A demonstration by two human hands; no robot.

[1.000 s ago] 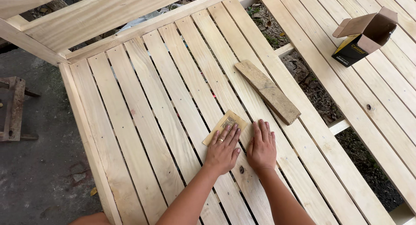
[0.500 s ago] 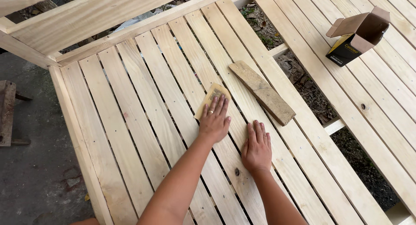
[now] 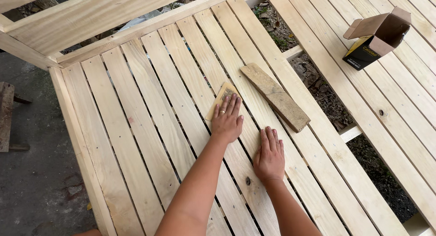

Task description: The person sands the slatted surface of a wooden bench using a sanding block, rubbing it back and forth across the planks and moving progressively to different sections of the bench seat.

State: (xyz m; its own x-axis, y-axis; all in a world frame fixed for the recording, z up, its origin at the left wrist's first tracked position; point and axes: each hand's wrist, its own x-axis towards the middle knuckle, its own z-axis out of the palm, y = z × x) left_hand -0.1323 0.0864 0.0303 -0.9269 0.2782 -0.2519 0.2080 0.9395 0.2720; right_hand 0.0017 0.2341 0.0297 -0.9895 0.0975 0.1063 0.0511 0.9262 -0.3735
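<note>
Left hand is pressing flat, fingers spread, on a thin, flexible sandpaper sheet; right hand is resting open on the slatted frame. Light sheet, probably best held under the palm.

Two hands on the slats: left hand, right hand. One ring, on a left finger. One sandpaper sheet. One loose wood block. One open carton. Two slatted panels, side by side. Roughly nine slats on the nearer panel, the outer ones hard to separate. One knot.
</note>
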